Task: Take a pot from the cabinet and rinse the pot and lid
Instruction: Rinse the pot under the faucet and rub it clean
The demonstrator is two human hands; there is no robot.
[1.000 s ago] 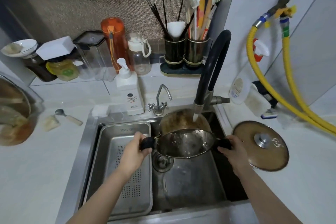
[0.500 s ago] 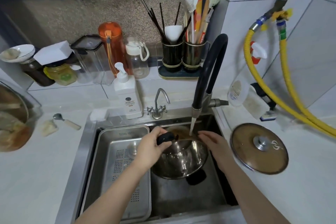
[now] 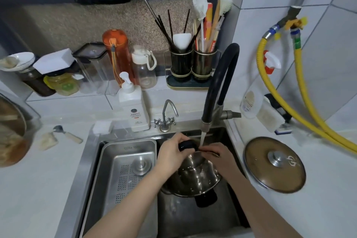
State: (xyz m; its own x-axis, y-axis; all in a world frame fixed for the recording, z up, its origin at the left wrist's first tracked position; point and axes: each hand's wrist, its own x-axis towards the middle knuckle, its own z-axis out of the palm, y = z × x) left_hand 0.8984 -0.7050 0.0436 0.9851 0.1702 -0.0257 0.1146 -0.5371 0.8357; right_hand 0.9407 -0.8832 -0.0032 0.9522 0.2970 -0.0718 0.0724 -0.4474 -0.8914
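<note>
A steel pot (image 3: pixel 195 177) with black handles hangs tilted in the sink (image 3: pixel 202 216), its shiny outside turned up towards me. My left hand (image 3: pixel 172 154) grips the upper black handle. Resting on the pot's upper edge under the stream is my right hand (image 3: pixel 218 157), palm down with the fingers laid flat. Water runs from the black hose faucet (image 3: pixel 218 87) onto that spot. The lower handle (image 3: pixel 205 198) points down into the basin. The brown glass lid (image 3: pixel 274 164) with a steel knob lies flat on the counter to the right.
A steel drain tray (image 3: pixel 123 172) with a sink plug fills the sink's left half. A soap pump bottle (image 3: pixel 133 106), a small steel tap (image 3: pixel 166 116), bottles, jars and utensil holders (image 3: pixel 193 63) line the back. Yellow hoses (image 3: pixel 289 106) cross the right wall.
The pot went from level, held by both handles, to tipped over with its outside up. My right hand let go of its handle and moved onto the pot's upper edge under the water.
</note>
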